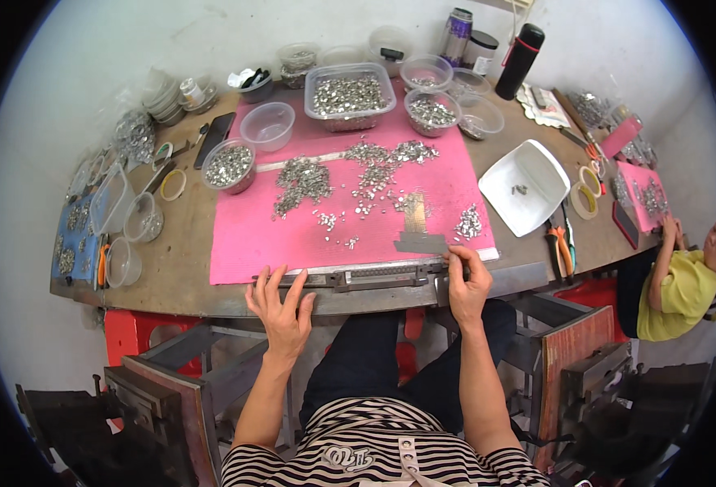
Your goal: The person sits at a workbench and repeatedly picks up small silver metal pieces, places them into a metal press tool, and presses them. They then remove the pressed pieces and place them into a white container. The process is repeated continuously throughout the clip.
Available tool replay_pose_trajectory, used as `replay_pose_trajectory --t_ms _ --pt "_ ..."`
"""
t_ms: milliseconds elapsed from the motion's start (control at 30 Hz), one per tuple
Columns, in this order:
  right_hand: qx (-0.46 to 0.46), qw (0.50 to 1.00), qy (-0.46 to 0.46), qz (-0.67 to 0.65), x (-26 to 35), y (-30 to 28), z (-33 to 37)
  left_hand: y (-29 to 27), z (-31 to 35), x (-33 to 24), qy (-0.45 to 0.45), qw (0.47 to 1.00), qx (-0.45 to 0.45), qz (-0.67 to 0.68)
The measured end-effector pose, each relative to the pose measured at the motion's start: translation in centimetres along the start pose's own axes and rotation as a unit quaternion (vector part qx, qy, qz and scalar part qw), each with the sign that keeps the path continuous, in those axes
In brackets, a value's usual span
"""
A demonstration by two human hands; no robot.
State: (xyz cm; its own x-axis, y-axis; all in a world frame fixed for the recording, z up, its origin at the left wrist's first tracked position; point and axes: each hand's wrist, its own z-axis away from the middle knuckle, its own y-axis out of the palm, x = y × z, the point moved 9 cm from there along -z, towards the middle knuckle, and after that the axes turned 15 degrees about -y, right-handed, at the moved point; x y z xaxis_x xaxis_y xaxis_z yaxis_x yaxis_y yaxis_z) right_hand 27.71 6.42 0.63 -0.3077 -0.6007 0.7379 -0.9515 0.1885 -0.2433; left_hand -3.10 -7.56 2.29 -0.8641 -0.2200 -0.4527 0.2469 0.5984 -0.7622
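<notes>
A long grey metal jig (382,277) with a slotted middle lies along the front edge of the table. My left hand (283,316) has its fingers apart, the tips at the jig's left end. At the right end, my right hand (467,286) is closed in a pinch, its fingertips beside a flat grey strip (420,243); whatever lies between them is too small to make out. Small silvery metal pieces (303,183) are heaped on the pink mat (240,231), and a smaller pile (468,222) lies just beyond my right hand.
Clear tubs of metal pieces, including a square tub (350,93), stand at the back. A white tray (524,183) sits to the right, near orange-handled pliers (565,243), tape rolls (585,199) and a black flask (520,61). Another person (679,276) works at the far right.
</notes>
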Motion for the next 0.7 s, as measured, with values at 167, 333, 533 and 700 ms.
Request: replay_pose_trajectory --t_ms 167,333,533,700 --pt "0.027 0.999 -0.021 0.022 1.0 0.2 -0.5 1.6 -0.3 -3.3 0.036 0.997 0.045 0.056" --pt "0.152 0.967 -0.181 0.092 4.7 1.9 -0.7 3.1 -1.4 -4.2 0.062 0.995 0.064 0.044" --pt "0.166 0.936 -0.278 0.136 10.7 4.4 1.2 2.1 -0.9 -4.6 0.055 0.994 0.012 0.096" --pt "0.343 0.915 -0.213 0.004 14.8 12.1 6.8 2.1 5.8 -2.1 0.047 0.979 0.016 0.199"
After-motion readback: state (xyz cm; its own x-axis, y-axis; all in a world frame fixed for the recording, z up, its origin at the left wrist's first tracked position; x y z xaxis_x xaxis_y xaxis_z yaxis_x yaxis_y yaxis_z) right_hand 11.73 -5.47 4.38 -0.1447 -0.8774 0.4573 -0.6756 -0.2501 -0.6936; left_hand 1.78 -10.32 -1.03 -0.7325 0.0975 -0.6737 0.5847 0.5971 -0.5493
